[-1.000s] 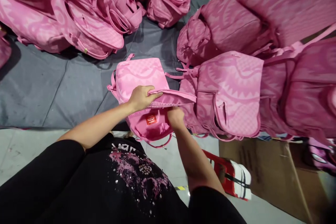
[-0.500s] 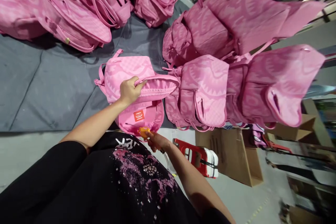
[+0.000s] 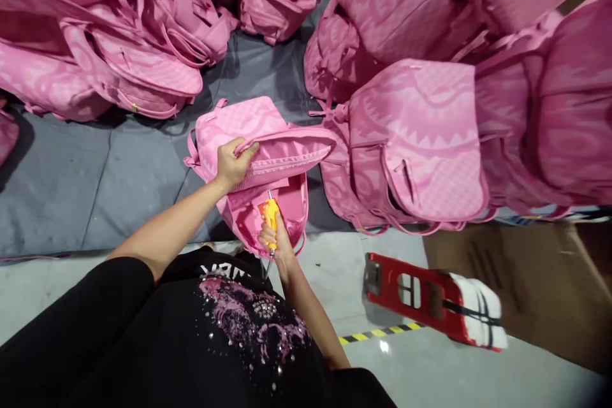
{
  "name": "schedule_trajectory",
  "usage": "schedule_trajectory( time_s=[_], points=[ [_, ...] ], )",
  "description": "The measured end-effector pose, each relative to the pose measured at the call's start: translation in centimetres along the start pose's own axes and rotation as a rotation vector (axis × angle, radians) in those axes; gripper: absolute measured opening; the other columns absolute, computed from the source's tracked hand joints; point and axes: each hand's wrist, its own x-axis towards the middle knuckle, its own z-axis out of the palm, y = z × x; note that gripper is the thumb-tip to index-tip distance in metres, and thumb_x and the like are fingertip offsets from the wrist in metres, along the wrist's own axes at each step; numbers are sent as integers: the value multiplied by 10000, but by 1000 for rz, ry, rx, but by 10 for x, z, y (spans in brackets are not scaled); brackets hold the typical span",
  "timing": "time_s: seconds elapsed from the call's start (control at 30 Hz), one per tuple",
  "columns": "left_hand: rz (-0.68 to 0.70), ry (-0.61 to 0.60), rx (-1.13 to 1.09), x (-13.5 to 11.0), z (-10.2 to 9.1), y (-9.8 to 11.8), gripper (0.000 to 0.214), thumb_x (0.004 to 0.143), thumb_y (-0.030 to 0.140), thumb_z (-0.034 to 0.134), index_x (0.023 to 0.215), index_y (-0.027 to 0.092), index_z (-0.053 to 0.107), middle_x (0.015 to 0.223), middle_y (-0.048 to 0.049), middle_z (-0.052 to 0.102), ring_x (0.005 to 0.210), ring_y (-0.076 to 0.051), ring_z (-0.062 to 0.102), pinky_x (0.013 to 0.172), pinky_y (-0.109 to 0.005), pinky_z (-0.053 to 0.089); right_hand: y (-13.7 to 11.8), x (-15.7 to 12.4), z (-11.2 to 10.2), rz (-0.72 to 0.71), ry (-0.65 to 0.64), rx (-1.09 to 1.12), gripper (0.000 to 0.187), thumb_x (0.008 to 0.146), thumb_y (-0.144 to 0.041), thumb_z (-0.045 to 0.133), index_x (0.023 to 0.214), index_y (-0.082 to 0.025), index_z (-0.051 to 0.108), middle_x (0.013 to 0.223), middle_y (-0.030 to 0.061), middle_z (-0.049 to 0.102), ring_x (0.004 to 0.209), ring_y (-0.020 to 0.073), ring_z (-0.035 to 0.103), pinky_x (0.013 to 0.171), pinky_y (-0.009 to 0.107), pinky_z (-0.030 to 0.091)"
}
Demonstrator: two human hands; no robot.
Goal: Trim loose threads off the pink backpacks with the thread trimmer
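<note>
A pink patterned backpack lies unzipped before me on the grey-covered surface, its mouth facing my body. My left hand is closed on the edge of its raised front panel, thumb over the rim. My right hand grips a yellow air blow gun at the mouth of the bag. The gun's thin metal nozzle points up into the bag, and a hose hangs below the grip. The gun and hand partly cover an orange-red label inside.
More pink backpacks stand close on the right, and others are heaped at the back left. The grey cover ends at my waist. On the floor to the right are a red-and-white object and a cardboard box.
My right hand has raised the blow gun from the bag's near edge into its opening, nozzle now upward. My left hand still holds the panel. The camera view has shifted.
</note>
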Motion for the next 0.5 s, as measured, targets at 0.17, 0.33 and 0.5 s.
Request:
schedule_trajectory(
  time_s=[0.17, 0.33, 0.5],
  points=[
    [64, -79, 20, 6, 5, 4, 541, 856, 625, 539, 554, 212, 362, 528, 50, 289, 507, -99, 287, 516, -275, 258, -1, -5, -2, -56, 41, 96, 624, 955, -731, 156, 554, -257, 214, 387, -89, 135, 357, 74, 79, 339, 202, 188],
    [176, -165, 7, 8, 11, 12, 523, 861, 614, 558, 573, 200, 418, 525, 49, 357, 491, -94, 326, 519, -263, 277, -31, -24, -2, -71, 216, -445, 599, 944, -731, 219, 674, -236, 421, 440, -80, 249, 369, 89, 229, 398, 222, 302],
    [244, -237, 27, 16, 16, 9, 519, 855, 620, 569, 581, 198, 443, 514, 49, 387, 479, -96, 358, 527, -270, 281, -115, -51, -24, -106, 523, -1057, 393, 909, -545, 538, 936, -162, 619, 574, 6, 508, 536, 165, 528, 549, 269, 428]
  ],
)
